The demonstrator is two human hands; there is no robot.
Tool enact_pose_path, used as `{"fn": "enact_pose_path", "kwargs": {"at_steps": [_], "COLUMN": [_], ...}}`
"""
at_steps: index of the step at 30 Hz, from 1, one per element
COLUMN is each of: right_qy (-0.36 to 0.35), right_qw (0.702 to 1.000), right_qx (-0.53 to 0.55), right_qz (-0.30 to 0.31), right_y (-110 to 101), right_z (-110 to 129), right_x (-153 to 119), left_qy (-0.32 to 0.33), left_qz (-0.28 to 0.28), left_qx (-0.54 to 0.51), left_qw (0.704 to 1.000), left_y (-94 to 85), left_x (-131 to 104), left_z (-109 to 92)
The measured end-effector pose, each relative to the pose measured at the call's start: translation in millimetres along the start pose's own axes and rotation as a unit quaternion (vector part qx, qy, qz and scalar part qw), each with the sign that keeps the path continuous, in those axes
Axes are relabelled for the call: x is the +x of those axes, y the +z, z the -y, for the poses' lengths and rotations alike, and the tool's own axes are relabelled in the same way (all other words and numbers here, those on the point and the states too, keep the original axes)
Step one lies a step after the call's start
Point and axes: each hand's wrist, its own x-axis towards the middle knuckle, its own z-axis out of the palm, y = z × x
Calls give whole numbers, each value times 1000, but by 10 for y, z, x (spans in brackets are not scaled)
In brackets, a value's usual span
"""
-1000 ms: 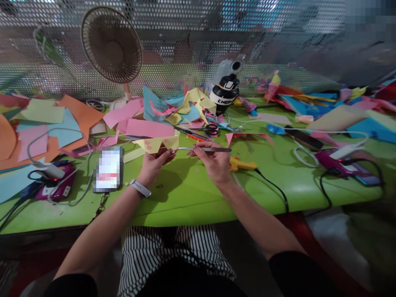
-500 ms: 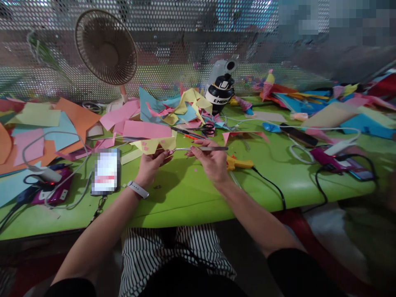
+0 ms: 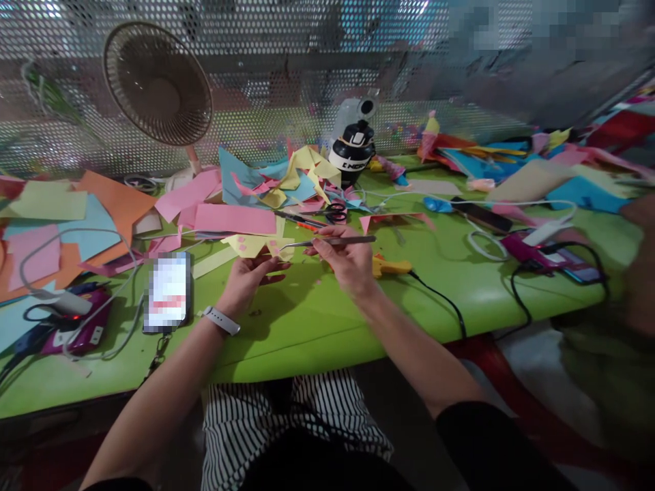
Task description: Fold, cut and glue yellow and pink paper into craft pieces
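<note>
My left hand (image 3: 250, 278) pinches the lower edge of a yellow paper cutout (image 3: 256, 247) that has several small pink pieces on it. In my right hand (image 3: 348, 262) lies a pair of metal tweezers (image 3: 353, 239), held like a pen. Their thin tip points left and reaches the right part of the cutout, by a pink piece (image 3: 274, 249); whether it grips the piece I cannot tell. Just right of my right hand, a yellow glue gun (image 3: 391, 266) rests on the green table (image 3: 317, 334), partly hidden by the hand.
Behind my hands lie black scissors (image 3: 336, 213) and a heap of paper scraps (image 3: 307, 179). A phone (image 3: 167, 292) and a purple power strip (image 3: 84, 324) sit at left. A fan (image 3: 158, 85) and a dark bottle (image 3: 351, 153) stand behind. Another person's arm (image 3: 639, 259) shows at right.
The tweezers' tip has moved from beside the left fingers up onto the cutout's right part. The left fingers have spread slightly, and the view has shifted a little.
</note>
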Motion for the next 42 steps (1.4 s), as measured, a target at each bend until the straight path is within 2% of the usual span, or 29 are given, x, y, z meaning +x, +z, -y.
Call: {"fn": "enact_pose_path", "kwargs": {"at_steps": [14, 42], "right_qy": [9, -10], "right_qw": [999, 999], "right_qx": [12, 19], "right_qz": [30, 42], "right_y": [-31, -99], "right_z": [5, -54], "right_x": [0, 19], "left_qy": [1, 12], "left_qz": [1, 17], "left_qx": [30, 159], "left_qw": [1000, 987], "left_y": [3, 27], "left_x": [1, -25], "left_z": [-4, -42]}}
